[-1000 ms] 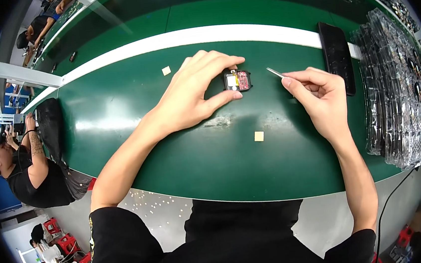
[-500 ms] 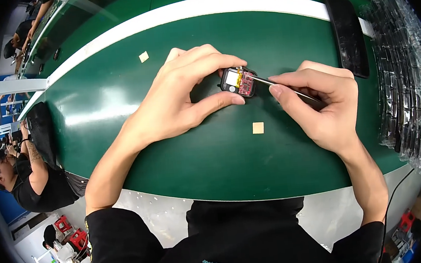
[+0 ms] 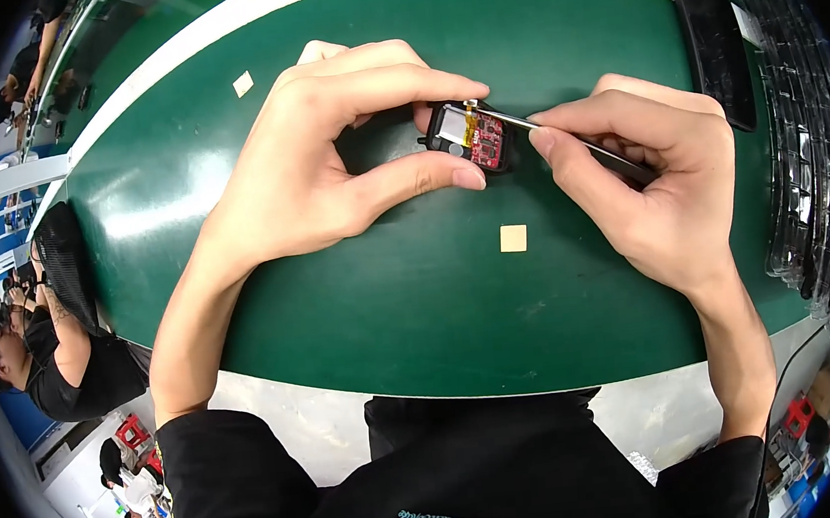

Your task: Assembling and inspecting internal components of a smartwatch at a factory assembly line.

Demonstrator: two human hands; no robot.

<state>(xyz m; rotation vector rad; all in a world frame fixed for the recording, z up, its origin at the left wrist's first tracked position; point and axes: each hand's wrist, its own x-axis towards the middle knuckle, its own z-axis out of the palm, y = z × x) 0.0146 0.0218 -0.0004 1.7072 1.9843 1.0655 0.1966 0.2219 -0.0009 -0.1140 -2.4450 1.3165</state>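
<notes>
My left hand (image 3: 327, 158) grips a small black electronic device (image 3: 496, 163) by its edges, with thumb below and fingers above. The device's casing is open. Inside show a red circuit board (image 3: 490, 137), a silvery block (image 3: 452, 124) and a strip of yellow tape (image 3: 469, 128). My right hand (image 3: 644, 165) is closed round a thin, dark metal hand tool (image 3: 613, 153), held like a pen; whether it has one prong or two is hard to tell. Its tip reaches the device's upper edge, by a small metallic piece (image 3: 471, 105) near my left index finger.
The green tabletop (image 3: 380, 311) carries two small pale squares, one (image 3: 513, 239) below the device and another (image 3: 243, 84) at far left. A long black object (image 3: 706, 26) lies at far right, beside stacked clear plastic trays (image 3: 802, 166). A co-worker (image 3: 57, 340) sits at left.
The tool's tip has moved from the middle of the circuit board up to the device's upper edge. The device tilts slightly differently in my left hand. The whole view has shifted a little.
</notes>
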